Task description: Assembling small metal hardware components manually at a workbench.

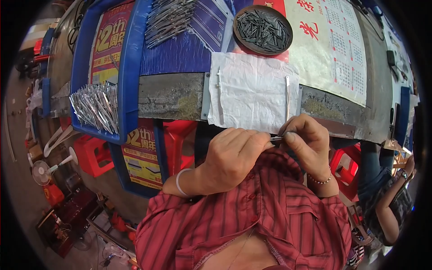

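In front of my chest, at the table's near edge, my left hand (pixel 236 155) and my right hand (pixel 310 140) meet, both closed. Between their fingertips shows a short stretch of a thin metal piece (pixel 276 139); the fingers hide the rest, so its full shape cannot be made out. Just beyond them a creased white paper sheet (pixel 254 94) covers part of the table. On its left side lies one slender metal strip (pixel 219 96). A second slender strip (pixel 288 96) lies along its right side, its near end close to my right hand.
A round brown bowl (pixel 236 33) of small dark rods stands behind the paper. Many metal strips (pixel 168 20) are heaped at the back left. A blue tray (pixel 132 67) at left holds more strips (pixel 96 108). Red stools (pixel 92 155) stand below; another person (pixel 387 202) sits at right.
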